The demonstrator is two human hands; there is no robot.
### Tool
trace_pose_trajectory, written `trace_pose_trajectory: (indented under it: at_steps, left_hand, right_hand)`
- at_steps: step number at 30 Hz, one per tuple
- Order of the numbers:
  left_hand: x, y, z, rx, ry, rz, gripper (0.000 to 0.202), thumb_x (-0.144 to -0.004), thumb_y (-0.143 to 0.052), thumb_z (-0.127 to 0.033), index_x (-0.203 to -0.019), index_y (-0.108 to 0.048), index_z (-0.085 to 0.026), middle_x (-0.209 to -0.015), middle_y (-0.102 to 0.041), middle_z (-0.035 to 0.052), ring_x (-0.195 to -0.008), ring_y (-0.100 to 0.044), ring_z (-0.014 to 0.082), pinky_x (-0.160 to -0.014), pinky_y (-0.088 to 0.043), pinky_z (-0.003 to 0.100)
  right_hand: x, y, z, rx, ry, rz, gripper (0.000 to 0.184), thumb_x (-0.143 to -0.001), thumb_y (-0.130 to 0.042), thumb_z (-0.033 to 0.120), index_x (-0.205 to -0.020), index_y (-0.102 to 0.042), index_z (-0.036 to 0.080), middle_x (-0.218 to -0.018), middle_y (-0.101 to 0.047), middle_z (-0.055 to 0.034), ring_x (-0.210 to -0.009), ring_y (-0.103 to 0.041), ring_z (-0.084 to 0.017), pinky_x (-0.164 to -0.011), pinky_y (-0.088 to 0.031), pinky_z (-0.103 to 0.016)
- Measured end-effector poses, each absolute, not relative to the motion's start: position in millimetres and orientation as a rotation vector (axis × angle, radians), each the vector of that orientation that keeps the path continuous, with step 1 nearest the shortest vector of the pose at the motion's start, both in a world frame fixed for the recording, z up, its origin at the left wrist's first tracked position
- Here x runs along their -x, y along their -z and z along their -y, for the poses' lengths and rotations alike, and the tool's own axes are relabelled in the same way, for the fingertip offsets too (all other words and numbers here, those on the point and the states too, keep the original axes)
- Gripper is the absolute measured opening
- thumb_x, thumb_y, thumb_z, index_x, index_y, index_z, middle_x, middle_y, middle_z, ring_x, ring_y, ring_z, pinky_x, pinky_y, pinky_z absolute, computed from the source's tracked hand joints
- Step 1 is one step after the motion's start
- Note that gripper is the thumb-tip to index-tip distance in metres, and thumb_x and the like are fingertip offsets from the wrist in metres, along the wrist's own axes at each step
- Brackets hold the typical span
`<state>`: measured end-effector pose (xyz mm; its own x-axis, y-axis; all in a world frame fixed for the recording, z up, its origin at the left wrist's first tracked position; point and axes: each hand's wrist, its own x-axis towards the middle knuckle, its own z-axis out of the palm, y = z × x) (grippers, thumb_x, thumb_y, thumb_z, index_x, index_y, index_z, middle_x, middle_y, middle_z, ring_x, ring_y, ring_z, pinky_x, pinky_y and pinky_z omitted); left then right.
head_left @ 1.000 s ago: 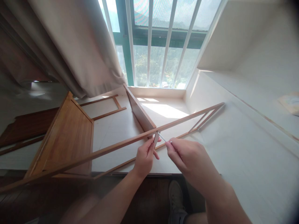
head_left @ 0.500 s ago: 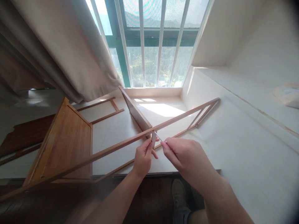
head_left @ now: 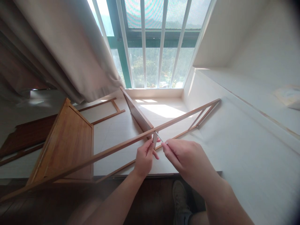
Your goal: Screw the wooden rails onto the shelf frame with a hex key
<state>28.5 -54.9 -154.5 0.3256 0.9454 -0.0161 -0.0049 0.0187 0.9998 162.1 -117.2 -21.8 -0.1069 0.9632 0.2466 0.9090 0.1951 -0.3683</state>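
Observation:
A long wooden frame [head_left: 122,144] slants across the view, its upper rail passing just above both hands. A wooden board [head_left: 137,113] stands behind it, its near end meeting that rail. My left hand [head_left: 144,157] is closed around the near end of the board, below the rail, with thumb in front and some fingers behind. Closed in a fist, my right hand [head_left: 185,154] grips a tool with a slim metal shaft [head_left: 160,136]. The shaft's tip touches or nearly touches the joint under the rail. The tool's handle is hidden in my fist.
On the left a framed wooden panel [head_left: 70,143] leans upright. Behind it lie a dark wooden board [head_left: 28,134] and a smaller wooden frame [head_left: 106,118]. The white platform [head_left: 112,137] ends at a front edge above the dark floor. A curtain [head_left: 77,56] hangs beside the barred window [head_left: 152,62].
The view has shifted very slightly. Both hands, the tool and the wooden pieces keep nearly the same places relative to one another.

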Motion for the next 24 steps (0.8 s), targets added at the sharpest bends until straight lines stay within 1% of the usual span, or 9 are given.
trace_pose_trajectory:
  at_steps: [5,10,13,16,21,24]
  left_hand:
    - [-29,156,55,-1.316,-0.947,-0.953,0.034,-0.094,-0.049,-0.042,-0.114,-0.064,-0.018,-0.099,-0.071,0.0052,-0.051,-0.053,0.0056,-0.046,-0.033,0.021]
    - [-29,156,55,-1.304,-0.958,-0.949,0.036,-0.094,-0.048,-0.042,-0.115,-0.064,-0.018,-0.099,-0.072,0.006,-0.052,-0.052,0.0064,-0.047,-0.034,0.021]
    - [-29,156,55,-1.319,-0.953,-0.949,0.036,-0.095,-0.048,-0.042,-0.115,-0.064,-0.018,-0.091,-0.072,0.0048,-0.052,-0.053,0.0072,-0.047,-0.034,0.021]
    - [-28,153,54,-1.342,-0.955,-0.959,0.036,-0.094,-0.048,-0.042,-0.114,-0.065,-0.017,-0.078,-0.069,0.0024,-0.05,-0.051,0.008,-0.047,-0.035,0.022]
    - [-28,146,54,-1.387,-0.986,-0.979,0.035,-0.094,-0.049,-0.04,-0.11,-0.068,-0.015,-0.053,-0.056,-0.0031,-0.046,-0.047,0.0086,-0.047,-0.036,0.022]
    - [-29,144,54,-1.391,-0.985,-0.968,0.035,-0.094,-0.049,-0.039,-0.108,-0.068,-0.014,-0.048,-0.052,-0.0043,-0.045,-0.046,0.0091,-0.046,-0.036,0.022]
  right_hand:
    - [-160,22,117,1.752,-0.178,2.045,0.032,-0.099,-0.042,0.029,-0.071,-0.052,0.019,-0.065,-0.06,-0.0001,-0.054,-0.045,-0.012,-0.057,-0.022,-0.028]
    - [-162,22,118,1.756,-0.194,2.032,0.033,-0.1,-0.041,0.031,-0.07,-0.051,0.019,-0.065,-0.06,0.0,-0.054,-0.045,-0.012,-0.057,-0.023,-0.028]
    - [-161,21,118,1.752,-0.208,2.033,0.034,-0.1,-0.041,0.032,-0.071,-0.052,0.019,-0.066,-0.061,-0.0008,-0.055,-0.046,-0.012,-0.057,-0.023,-0.028]
    - [-160,22,117,1.753,-0.235,2.012,0.034,-0.1,-0.041,0.031,-0.07,-0.053,0.019,-0.066,-0.061,-0.0015,-0.055,-0.046,-0.012,-0.056,-0.024,-0.028]
    - [-158,23,115,1.764,-0.351,1.927,0.038,-0.1,-0.038,0.032,-0.069,-0.057,0.019,-0.065,-0.061,-0.0011,-0.056,-0.05,-0.013,-0.057,-0.027,-0.027]
    - [-158,24,114,1.76,-0.45,1.854,0.04,-0.1,-0.037,0.033,-0.071,-0.061,0.02,-0.064,-0.061,-0.0006,-0.058,-0.052,-0.014,-0.057,-0.03,-0.026]
